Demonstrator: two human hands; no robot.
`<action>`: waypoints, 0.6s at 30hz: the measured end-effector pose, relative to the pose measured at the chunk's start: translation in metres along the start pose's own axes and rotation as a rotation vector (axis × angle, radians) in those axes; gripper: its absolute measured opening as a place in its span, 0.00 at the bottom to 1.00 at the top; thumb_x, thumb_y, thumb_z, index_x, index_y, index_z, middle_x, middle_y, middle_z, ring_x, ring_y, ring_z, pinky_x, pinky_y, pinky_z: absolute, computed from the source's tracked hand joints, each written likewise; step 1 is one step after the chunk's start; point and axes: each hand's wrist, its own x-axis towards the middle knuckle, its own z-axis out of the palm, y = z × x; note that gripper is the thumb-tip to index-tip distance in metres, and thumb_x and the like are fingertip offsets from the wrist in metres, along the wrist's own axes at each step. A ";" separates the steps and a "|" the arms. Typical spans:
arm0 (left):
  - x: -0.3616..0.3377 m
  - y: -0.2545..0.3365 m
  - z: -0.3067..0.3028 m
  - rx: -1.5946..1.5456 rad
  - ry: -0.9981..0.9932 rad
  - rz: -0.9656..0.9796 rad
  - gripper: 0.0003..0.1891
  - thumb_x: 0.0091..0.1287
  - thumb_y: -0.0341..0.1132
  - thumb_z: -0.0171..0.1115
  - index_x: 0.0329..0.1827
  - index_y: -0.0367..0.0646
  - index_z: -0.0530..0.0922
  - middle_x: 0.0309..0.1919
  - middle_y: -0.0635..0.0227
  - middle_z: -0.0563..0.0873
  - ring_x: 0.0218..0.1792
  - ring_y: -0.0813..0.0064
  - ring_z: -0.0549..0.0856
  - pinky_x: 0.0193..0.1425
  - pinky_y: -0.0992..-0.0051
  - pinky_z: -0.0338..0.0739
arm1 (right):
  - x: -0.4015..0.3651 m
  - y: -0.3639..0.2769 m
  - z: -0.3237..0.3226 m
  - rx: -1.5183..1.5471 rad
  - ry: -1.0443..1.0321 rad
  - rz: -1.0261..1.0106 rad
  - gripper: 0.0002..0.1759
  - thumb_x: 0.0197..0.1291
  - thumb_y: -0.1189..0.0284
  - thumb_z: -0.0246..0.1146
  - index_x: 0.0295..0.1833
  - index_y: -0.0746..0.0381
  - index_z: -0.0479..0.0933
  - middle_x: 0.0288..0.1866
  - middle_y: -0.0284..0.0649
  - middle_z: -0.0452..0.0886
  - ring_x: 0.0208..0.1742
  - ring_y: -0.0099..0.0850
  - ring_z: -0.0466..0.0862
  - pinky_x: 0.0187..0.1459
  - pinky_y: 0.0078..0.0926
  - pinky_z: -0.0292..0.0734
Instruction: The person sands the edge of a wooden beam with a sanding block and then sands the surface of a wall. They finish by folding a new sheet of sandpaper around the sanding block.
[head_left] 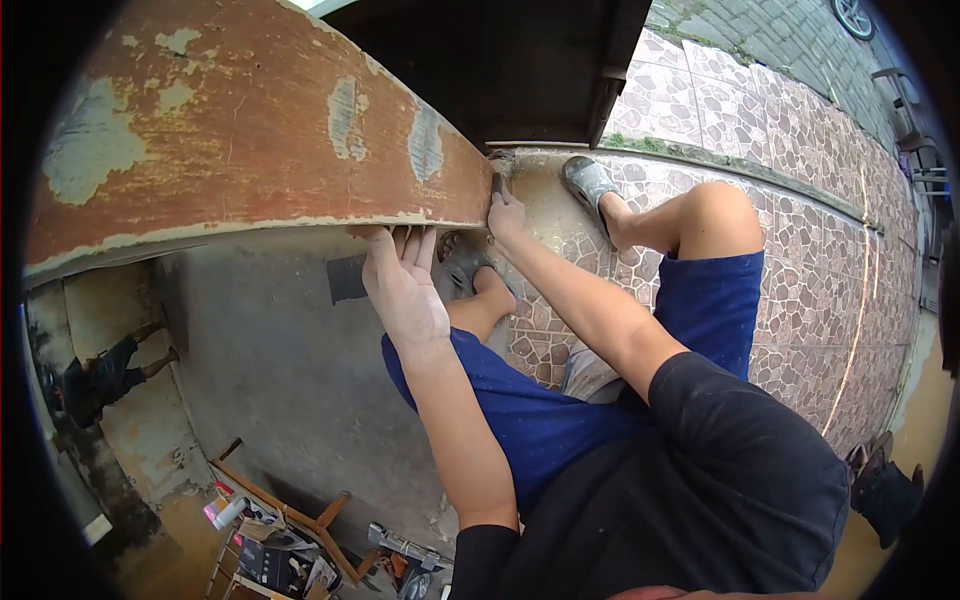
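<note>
A long wooden panel point(270, 140), reddish-brown with peeling paint and grey bare patches, spans the upper left. My left hand point(408, 285) rests against its lower edge, palm towards me and fingers stretched out; the fingertips are hidden at the edge. At the panel's narrow end, my right hand point(507, 217) is closed around a small dark object point(497, 184) that touches the end face. Its kind cannot be made out, as the hand covers much of it.
Below my hands are my feet in grey clogs point(590, 185). Stone-patterned tiles point(800, 290) lie to the right, grey concrete point(270, 350) to the left. A wooden frame point(300, 520) and clutter stand lower left. Another person point(100, 380) is at the far left.
</note>
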 end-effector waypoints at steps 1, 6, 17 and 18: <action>0.000 -0.001 -0.002 0.001 -0.004 -0.003 0.39 0.83 0.55 0.54 0.77 0.23 0.59 0.73 0.36 0.68 0.76 0.43 0.70 0.81 0.48 0.69 | 0.011 -0.001 0.000 0.040 -0.045 0.092 0.27 0.77 0.66 0.55 0.78 0.56 0.73 0.67 0.55 0.84 0.66 0.48 0.84 0.68 0.38 0.74; 0.004 -0.004 -0.009 0.015 -0.049 0.007 0.38 0.84 0.54 0.51 0.79 0.26 0.58 0.74 0.38 0.66 0.78 0.43 0.68 0.82 0.48 0.68 | -0.064 -0.079 -0.018 -0.115 -0.081 -0.124 0.26 0.77 0.65 0.55 0.77 0.58 0.74 0.62 0.62 0.84 0.64 0.52 0.84 0.64 0.42 0.75; 0.002 -0.011 -0.001 -0.026 0.034 0.062 0.41 0.82 0.57 0.53 0.79 0.24 0.58 0.77 0.39 0.65 0.79 0.45 0.68 0.82 0.49 0.66 | -0.092 -0.065 -0.009 -0.178 0.124 -0.461 0.25 0.75 0.67 0.56 0.72 0.66 0.78 0.49 0.66 0.87 0.53 0.61 0.86 0.61 0.50 0.77; 0.004 -0.010 0.002 -0.036 0.030 0.063 0.39 0.83 0.56 0.51 0.80 0.27 0.56 0.76 0.40 0.65 0.79 0.44 0.66 0.83 0.47 0.65 | -0.075 -0.075 -0.005 -0.172 0.126 -0.464 0.25 0.75 0.67 0.56 0.72 0.66 0.78 0.49 0.66 0.87 0.53 0.61 0.86 0.61 0.50 0.77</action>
